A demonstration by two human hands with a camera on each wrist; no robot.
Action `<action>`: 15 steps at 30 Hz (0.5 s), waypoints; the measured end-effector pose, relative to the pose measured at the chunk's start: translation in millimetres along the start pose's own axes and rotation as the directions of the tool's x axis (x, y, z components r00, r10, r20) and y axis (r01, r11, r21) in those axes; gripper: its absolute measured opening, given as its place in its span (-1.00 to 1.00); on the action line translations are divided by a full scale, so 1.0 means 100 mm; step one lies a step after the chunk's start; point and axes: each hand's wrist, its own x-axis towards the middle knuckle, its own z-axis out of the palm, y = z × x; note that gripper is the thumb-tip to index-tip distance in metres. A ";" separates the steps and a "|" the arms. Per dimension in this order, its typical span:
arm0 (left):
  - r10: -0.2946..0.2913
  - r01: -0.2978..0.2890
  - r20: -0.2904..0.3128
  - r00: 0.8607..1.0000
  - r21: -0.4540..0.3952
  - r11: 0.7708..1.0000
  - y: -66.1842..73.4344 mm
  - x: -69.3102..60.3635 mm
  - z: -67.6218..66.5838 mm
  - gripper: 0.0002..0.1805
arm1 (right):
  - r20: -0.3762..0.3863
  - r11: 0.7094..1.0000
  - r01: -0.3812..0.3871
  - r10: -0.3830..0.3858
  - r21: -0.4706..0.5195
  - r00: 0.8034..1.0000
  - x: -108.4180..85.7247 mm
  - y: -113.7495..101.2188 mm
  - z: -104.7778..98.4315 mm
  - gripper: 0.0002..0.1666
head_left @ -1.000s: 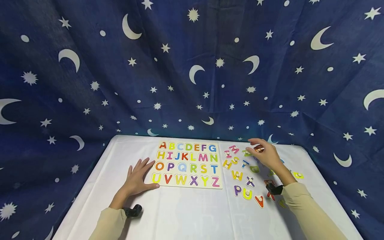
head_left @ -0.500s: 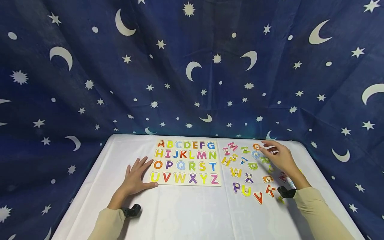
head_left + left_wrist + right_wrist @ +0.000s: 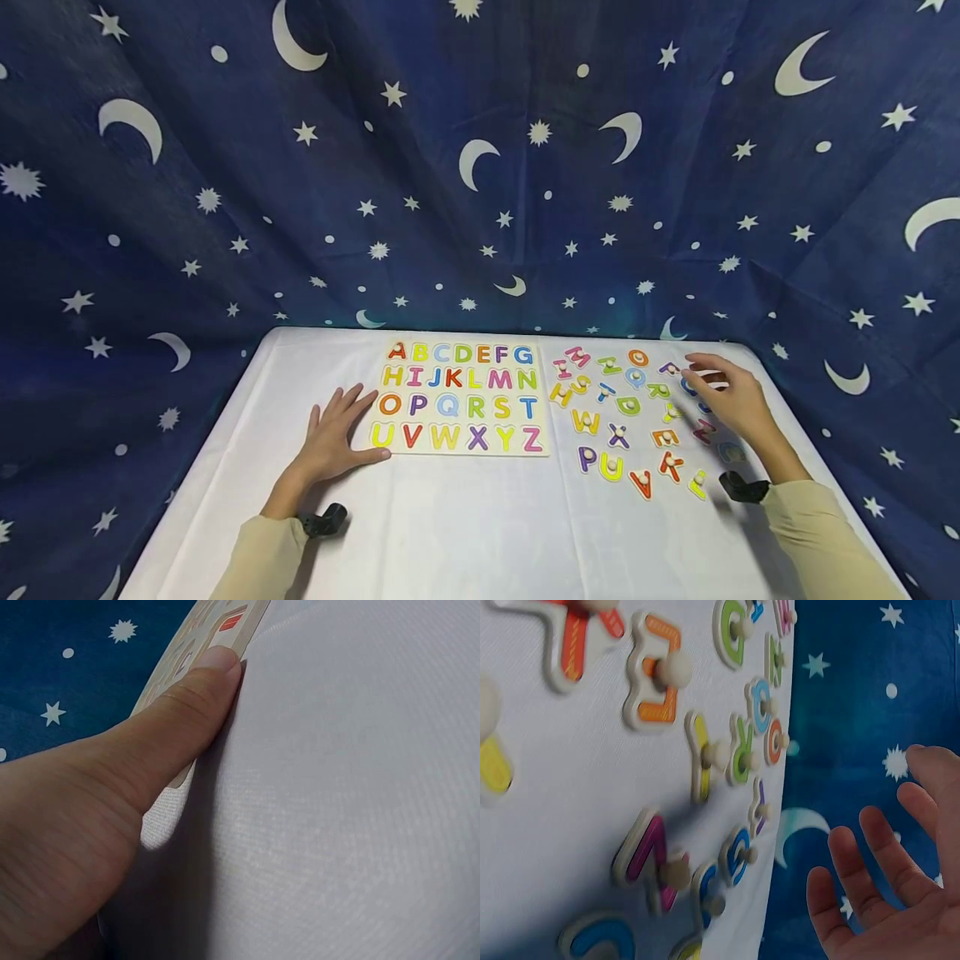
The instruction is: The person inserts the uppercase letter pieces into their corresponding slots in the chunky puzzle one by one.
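My left hand [image 3: 330, 442] lies spread at the left edge of a wooden alphabet puzzle board [image 3: 545, 400]. In the left wrist view its thumb [image 3: 184, 709] rests on the board's near corner edge. The red A piece [image 3: 397, 351], with a knob, sits in its slot. Over the far right of the table hovers my right hand [image 3: 735, 404], fingers loosely bent, nothing held. Beneath and beside it are the purple F piece [image 3: 670, 368] and a blue G piece [image 3: 735, 856]. The right wrist view shows the right hand [image 3: 900, 892] apart from the pieces.
Several knobbed letter pieces lie scattered right of the board, among them an orange E [image 3: 664, 437], a red K [image 3: 671, 467] and an orange O [image 3: 638, 357]. A white cloth covers the table [image 3: 465, 525]. Behind it hangs a blue star-and-moon curtain [image 3: 420, 167].
My right hand has moved rightward over the letters, uncovering the orange O, blue Q and purple F pieces. The left hand stays at the board. The head view has tilted slightly.
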 end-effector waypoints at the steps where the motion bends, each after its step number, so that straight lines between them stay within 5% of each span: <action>1: -0.002 0.002 0.002 1.000 0.002 1.000 0.00 0.00 0.00 0.19 | 0.003 1.000 -0.016 0.016 -0.007 1.000 -0.01 0.02 -0.01 -0.52; 15: -0.013 0.013 0.018 1.000 0.021 1.000 0.00 0.01 0.01 0.19 | -0.032 0.996 -0.082 0.081 -0.029 0.996 -0.14 0.25 -0.23 -0.53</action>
